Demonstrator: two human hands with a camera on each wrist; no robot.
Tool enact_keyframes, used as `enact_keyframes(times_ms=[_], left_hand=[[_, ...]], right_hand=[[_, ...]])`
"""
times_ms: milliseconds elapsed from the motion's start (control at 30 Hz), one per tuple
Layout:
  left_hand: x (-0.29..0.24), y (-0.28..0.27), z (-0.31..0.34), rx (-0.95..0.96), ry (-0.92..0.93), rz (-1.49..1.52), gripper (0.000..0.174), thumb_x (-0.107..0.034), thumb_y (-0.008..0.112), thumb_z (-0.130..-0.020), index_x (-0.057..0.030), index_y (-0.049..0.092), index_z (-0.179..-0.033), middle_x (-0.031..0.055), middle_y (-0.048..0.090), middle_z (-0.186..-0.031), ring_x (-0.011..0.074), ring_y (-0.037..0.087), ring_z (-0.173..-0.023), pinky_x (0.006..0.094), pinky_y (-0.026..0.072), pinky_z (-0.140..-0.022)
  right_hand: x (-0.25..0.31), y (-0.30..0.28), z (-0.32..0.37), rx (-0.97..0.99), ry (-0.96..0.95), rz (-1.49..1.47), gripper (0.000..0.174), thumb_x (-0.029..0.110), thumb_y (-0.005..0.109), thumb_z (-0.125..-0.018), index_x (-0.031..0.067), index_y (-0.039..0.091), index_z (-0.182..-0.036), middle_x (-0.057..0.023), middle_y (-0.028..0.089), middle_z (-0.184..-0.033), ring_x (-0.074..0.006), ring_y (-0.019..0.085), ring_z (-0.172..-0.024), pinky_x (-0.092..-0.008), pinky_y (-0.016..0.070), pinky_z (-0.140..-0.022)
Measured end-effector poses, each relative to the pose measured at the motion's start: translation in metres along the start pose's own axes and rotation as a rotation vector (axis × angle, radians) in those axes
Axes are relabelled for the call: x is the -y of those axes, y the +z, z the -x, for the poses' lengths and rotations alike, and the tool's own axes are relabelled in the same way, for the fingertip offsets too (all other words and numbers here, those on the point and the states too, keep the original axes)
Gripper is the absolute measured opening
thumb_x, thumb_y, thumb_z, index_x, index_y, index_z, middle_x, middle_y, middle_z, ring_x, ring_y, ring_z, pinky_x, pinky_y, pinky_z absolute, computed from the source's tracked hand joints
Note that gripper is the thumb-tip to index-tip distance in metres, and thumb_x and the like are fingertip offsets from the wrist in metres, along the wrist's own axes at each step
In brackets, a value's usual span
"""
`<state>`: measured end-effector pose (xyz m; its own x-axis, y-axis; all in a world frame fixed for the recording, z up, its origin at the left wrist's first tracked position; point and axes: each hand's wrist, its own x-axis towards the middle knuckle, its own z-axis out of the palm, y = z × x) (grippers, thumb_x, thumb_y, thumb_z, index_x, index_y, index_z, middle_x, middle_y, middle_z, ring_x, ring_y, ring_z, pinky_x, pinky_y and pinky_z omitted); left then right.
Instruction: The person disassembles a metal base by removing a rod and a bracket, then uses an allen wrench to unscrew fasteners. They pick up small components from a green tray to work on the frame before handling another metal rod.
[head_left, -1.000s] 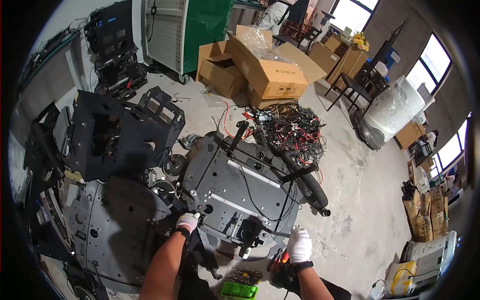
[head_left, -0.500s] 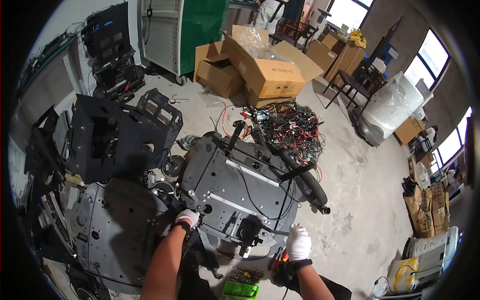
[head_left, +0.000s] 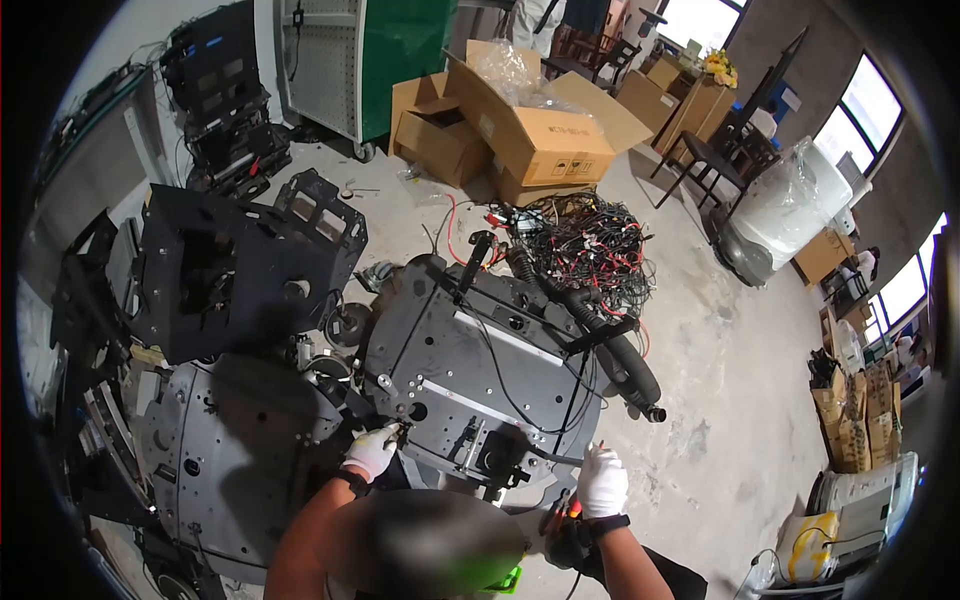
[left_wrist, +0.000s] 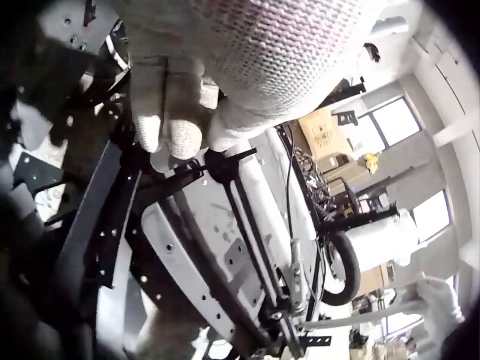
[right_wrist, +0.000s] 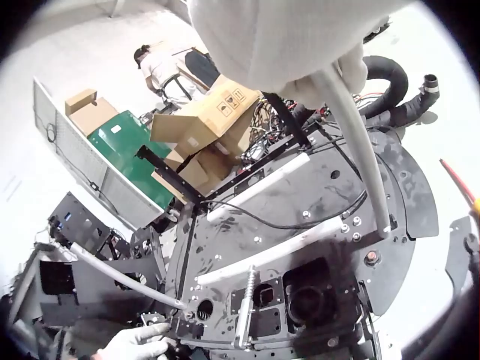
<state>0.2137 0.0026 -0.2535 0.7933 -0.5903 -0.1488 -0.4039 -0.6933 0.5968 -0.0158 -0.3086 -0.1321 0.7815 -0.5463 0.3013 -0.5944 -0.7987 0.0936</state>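
Observation:
My gloved right hand (head_left: pixel 602 482) grips a grey tube (right_wrist: pixel 352 127), whose lower end meets the right side of the dark machine base plate (head_left: pixel 480 370). At the plate's near left corner, my gloved left hand (head_left: pixel 370 452) pinches a small black bracket (left_wrist: pixel 220 166) between thumb and fingers. Part of that grip is hidden behind the glove. A second grey tube (right_wrist: pixel 127 277) rises from the plate close to the left hand. The plate carries two white strips (right_wrist: pixel 274 251), black upright brackets and a small spring rod (right_wrist: pixel 246 307).
Another round metal plate (head_left: pixel 240 470) lies left, below a black housing (head_left: pixel 190 270). Tangled cables (head_left: pixel 590 250) and a thick black hose (head_left: pixel 630 375) lie beyond the plate. Red-handled tools (head_left: pixel 573 507) rest near my right wrist. A dark blur covers part of a green tray (head_left: pixel 508 580).
My left hand has turned and shifted slightly down, staying at the plate's corner. The right hand keeps hold of its tube. A blurred dark shape has entered at the bottom, over the tray.

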Motion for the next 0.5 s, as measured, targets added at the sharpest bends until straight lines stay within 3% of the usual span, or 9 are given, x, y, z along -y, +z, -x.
enact_keyframes(times_ms=[100, 300, 433, 500], left_hand=[[0.002, -0.007, 0.009, -0.021, 0.148, -0.011, 0.028, -0.02, 0.056, -0.079, -0.0109, 0.06, -0.105, 0.011, 0.062, -0.098, 0.0302, 0.059, -0.09, 0.0376, 0.0462, -0.079], [0.011, -0.002, 0.012, -0.097, 0.227, -0.016, 0.024, -0.022, 0.058, -0.079, -0.0084, 0.062, -0.098, 0.0096, 0.062, -0.094, 0.0288, 0.059, -0.087, 0.0366, 0.047, -0.077], [0.015, -0.008, 0.006, -0.049, 0.274, 0.029, 0.023, -0.022, 0.057, -0.079, -0.0114, 0.062, -0.099, 0.0097, 0.061, -0.097, 0.0318, 0.058, -0.087, 0.0389, 0.047, -0.076], [0.015, -0.006, 0.008, -0.071, 0.279, -0.14, 0.019, -0.019, 0.059, -0.076, -0.0132, 0.063, -0.095, 0.0089, 0.06, -0.091, 0.0302, 0.054, -0.087, 0.0394, 0.0446, -0.08]], right_hand=[[-0.001, 0.003, 0.002, -0.011, -0.003, 0.013, 0.021, 0.023, 0.047, -0.089, 0.0101, 0.054, -0.073, -0.008, 0.053, -0.063, -0.0241, 0.054, -0.051, -0.0353, 0.0443, -0.047], [-0.005, 0.008, 0.0, -0.052, -0.04, 0.017, 0.025, 0.025, 0.045, -0.09, 0.01, 0.052, -0.072, -0.0087, 0.052, -0.062, -0.0235, 0.053, -0.049, -0.0347, 0.0432, -0.044], [-0.001, 0.004, -0.001, -0.013, -0.026, 0.119, 0.027, 0.027, 0.045, -0.09, 0.0097, 0.05, -0.07, -0.0092, 0.05, -0.06, -0.0239, 0.053, -0.048, -0.0349, 0.0429, -0.042], [-0.001, 0.008, -0.002, 0.009, -0.011, 0.173, 0.028, 0.029, 0.045, -0.09, 0.0095, 0.05, -0.071, -0.0094, 0.051, -0.061, -0.0242, 0.054, -0.049, -0.0354, 0.043, -0.042]])
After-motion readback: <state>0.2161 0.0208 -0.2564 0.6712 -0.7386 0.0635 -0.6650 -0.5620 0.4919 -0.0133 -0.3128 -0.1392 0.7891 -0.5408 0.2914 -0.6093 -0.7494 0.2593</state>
